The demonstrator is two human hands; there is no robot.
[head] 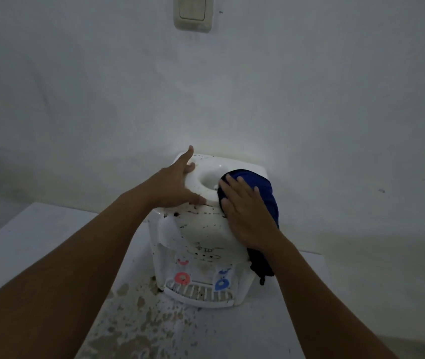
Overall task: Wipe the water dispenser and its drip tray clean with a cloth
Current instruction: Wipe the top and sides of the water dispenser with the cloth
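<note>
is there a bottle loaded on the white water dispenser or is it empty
Empty: the white water dispenser shows its round top well bare.

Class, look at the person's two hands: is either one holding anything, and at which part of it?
Neither hand grips anything. The right hand presses the blue cloth flat at its middle onto the water dispenser; the left hand rests open on the dispenser's top.

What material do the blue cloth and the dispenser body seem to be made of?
The blue cloth looks like soft fabric, matte: it drapes limply over the dispenser's edge. The dispenser body seems to be white moulded plastic, fairly glossy: smooth rounded shapes with a small highlight near the top opening.
</note>
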